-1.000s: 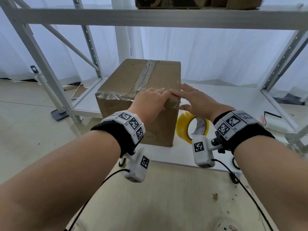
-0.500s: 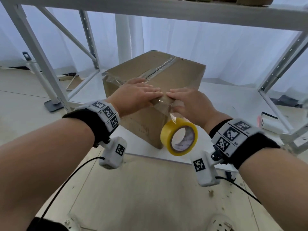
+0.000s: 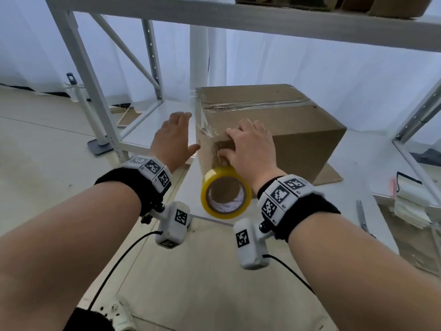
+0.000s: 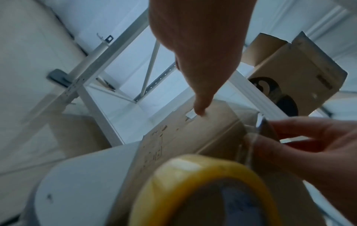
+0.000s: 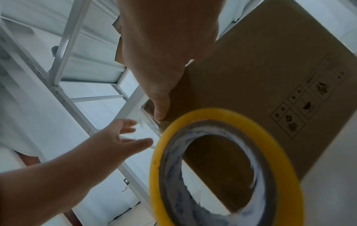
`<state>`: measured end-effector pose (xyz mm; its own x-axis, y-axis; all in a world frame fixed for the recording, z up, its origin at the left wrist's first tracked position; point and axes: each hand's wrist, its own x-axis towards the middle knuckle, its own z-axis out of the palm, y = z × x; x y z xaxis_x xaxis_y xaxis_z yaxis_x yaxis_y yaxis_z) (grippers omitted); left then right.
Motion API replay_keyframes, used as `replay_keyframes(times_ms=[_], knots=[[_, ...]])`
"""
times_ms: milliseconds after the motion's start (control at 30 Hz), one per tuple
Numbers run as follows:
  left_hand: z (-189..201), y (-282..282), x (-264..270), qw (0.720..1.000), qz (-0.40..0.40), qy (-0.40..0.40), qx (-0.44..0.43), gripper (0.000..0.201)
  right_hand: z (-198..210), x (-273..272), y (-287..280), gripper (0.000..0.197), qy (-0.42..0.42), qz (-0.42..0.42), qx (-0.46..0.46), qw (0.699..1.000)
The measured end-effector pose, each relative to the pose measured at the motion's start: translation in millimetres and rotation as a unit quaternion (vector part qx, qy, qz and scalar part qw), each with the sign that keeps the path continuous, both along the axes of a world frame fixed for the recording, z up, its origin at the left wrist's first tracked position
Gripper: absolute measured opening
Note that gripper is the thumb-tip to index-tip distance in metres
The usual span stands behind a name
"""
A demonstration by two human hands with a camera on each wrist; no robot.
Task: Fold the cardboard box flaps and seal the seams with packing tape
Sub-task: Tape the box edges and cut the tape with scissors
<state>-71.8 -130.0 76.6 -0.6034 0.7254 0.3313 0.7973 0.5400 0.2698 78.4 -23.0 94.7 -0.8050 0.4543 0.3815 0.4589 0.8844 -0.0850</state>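
My right hand (image 3: 253,149) pinches tape onto the cardboard box (image 3: 281,130) corner, hiding the strip's end; my left hand (image 3: 173,139) hovers alongside, fingers spread; the tape roll (image 3: 225,193) hangs below.

1. A white metal shelving rack (image 3: 100,96) stands on the pale floor, with slanted braces between its posts.
2. On the rack's upper shelf (image 3: 262,22) rest brown cartons (image 3: 396,4), one with a dark print (image 4: 278,94).
3. Sheer white curtains (image 3: 310,68) hang behind the rack.
4. A white pole on a grey foot plate (image 3: 99,146) stands just left of the rack's front post.
5. A flat sheet of cardboard (image 3: 330,175) lies on the rack's lower shelf.
6. Scissors (image 3: 362,217) lie at the right of that lower shelf, near a stack of white papers (image 3: 410,204).
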Motion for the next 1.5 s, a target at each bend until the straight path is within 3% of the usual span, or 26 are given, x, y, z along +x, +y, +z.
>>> replay_keyframes(times_ms=[133,233,333,433,500,633,800,1067,1200,1367,1500], knots=[[-5.4,-21.0,16.8,0.985,0.006,-0.154,0.072,0.018,1.3,-8.7,1.9,0.045,-0.005,0.003,-0.010,1.000],[-9.4,-27.1,37.0,0.964,-0.026,-0.255,0.075,0.024,-3.6,-7.2,4.0,0.046,0.012,0.021,-0.033,0.999],[-17.0,-29.0,42.4,0.932,-0.007,-0.342,0.122,0.034,-5.2,-4.3,5.1,0.045,0.020,0.045,-0.062,0.997],[-24.3,-33.7,44.6,0.905,0.013,-0.391,0.169,0.024,-0.5,-6.8,4.5,0.041,0.000,0.039,-0.060,0.997],[-24.8,-35.3,49.1,0.904,0.014,-0.391,0.169,0.030,2.8,-9.1,2.7,0.040,-0.006,0.036,-0.061,0.997],[-15.8,-31.8,57.1,0.937,0.010,-0.340,0.080,0.065,4.3,-10.5,0.8,0.039,-0.011,0.028,-0.064,0.997],[-12.2,-23.3,61.7,0.950,0.049,-0.307,-0.007,0.083,9.7,-10.0,-0.2,0.039,-0.038,0.024,-0.058,0.997],[-14.7,-26.5,63.9,0.945,0.093,-0.315,-0.004,0.055,13.8,-7.5,2.9,0.041,-0.059,0.036,-0.067,0.995],[-22.5,-28.6,63.6,0.941,0.106,-0.321,-0.029,0.062,8.8,-7.4,0.8,0.039,-0.031,0.033,-0.055,0.997],[-22.6,-22.4,69.0,0.887,0.102,-0.447,0.048,0.049,7.1,-8.9,0.9,0.039,-0.025,0.035,-0.039,0.998],[-23.3,-21.5,76.0,0.889,0.081,-0.450,-0.011,0.067,7.9,-9.0,0.9,0.040,-0.022,0.038,-0.040,0.998]])
